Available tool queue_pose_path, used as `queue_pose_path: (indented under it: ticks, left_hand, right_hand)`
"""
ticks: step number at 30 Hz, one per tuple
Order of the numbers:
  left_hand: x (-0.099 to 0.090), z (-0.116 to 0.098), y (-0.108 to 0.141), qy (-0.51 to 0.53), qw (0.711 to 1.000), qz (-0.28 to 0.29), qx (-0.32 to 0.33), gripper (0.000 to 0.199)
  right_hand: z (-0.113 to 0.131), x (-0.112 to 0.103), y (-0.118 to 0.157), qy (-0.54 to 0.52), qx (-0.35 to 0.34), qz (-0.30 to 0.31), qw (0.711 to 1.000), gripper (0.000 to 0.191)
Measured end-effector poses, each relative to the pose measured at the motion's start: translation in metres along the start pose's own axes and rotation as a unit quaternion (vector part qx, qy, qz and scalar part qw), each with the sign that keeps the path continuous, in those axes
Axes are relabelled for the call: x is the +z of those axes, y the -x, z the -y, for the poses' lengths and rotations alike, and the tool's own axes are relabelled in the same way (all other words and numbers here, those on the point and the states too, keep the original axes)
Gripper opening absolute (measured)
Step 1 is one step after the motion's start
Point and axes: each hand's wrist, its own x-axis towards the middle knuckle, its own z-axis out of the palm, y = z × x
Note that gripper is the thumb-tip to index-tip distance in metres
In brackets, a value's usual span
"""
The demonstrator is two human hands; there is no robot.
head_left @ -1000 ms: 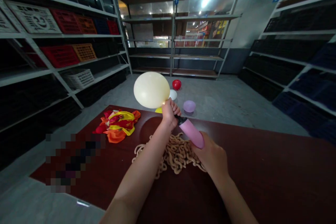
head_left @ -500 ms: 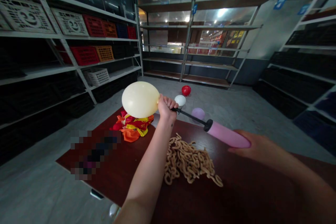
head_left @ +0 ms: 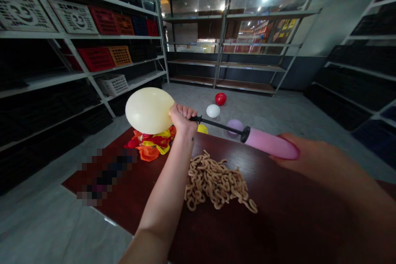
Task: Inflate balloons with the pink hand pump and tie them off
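Observation:
A pale cream balloon [head_left: 149, 110], swollen with air, points out to the left of my left hand [head_left: 183, 118]. That hand is closed round the balloon's neck and the black nozzle end of a balloon pump, so the neck itself is hidden. The pump's black rod [head_left: 219, 125] runs out of its pink barrel [head_left: 269, 142]. My right hand [head_left: 298, 152] grips the far end of the barrel. Under my arms lies a heap of brown twisty rope-like pieces [head_left: 216, 179] on the dark red table [head_left: 266, 222]. Beneath the balloon sits a pile of red, orange and yellow flat pieces [head_left: 153, 144].
On the floor past the table are a red balloon [head_left: 220, 99], a white balloon [head_left: 213, 110], a purple balloon [head_left: 235, 127] and a yellow balloon [head_left: 202, 128]. Shelves with crates [head_left: 95, 58] line the left. A blurred-out item [head_left: 108, 175] lies at the table's left.
My left hand and the balloon have shifted left, and more of the pump's rod shows. The balloon looks a little larger. The yellow balloon on the floor has come into view.

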Motion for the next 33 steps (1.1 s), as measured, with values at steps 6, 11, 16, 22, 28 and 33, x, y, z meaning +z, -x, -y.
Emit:
queue_pose_path:
  ticks: [6, 11, 16, 22, 28, 33]
  left_hand:
    - [0.006, 0.011, 0.014, 0.014, 1.000, 0.017, -0.012, 0.043]
    - [0.016, 0.026, 0.039, 0.028, 0.998, 0.046, -0.040, 0.043]
    - [0.023, 0.031, 0.054, 0.007, 0.998, 0.049, -0.045, 0.044]
    - [0.019, 0.028, 0.047, -0.007, 0.998, 0.042, -0.035, 0.045]
    - [0.018, 0.022, 0.039, -0.009, 0.998, 0.057, -0.004, 0.046]
    - [0.019, 0.009, 0.036, 0.006, 0.998, 0.058, 0.011, 0.045]
  right_hand:
    - [0.016, 0.003, 0.009, 0.182, -0.076, -0.180, 0.964, 0.018]
    - [0.038, 0.013, 0.010, 0.235, -0.133, -0.260, 0.927, 0.027]
    - [0.054, 0.019, 0.009, 0.215, -0.154, -0.294, 0.919, 0.022]
    - [0.053, 0.028, -0.002, 0.165, -0.126, -0.286, 0.935, 0.017]
    - [0.045, 0.038, -0.015, 0.096, -0.166, -0.317, 0.929, 0.043]
    - [0.036, 0.036, -0.018, 0.087, -0.196, -0.331, 0.919, 0.039]
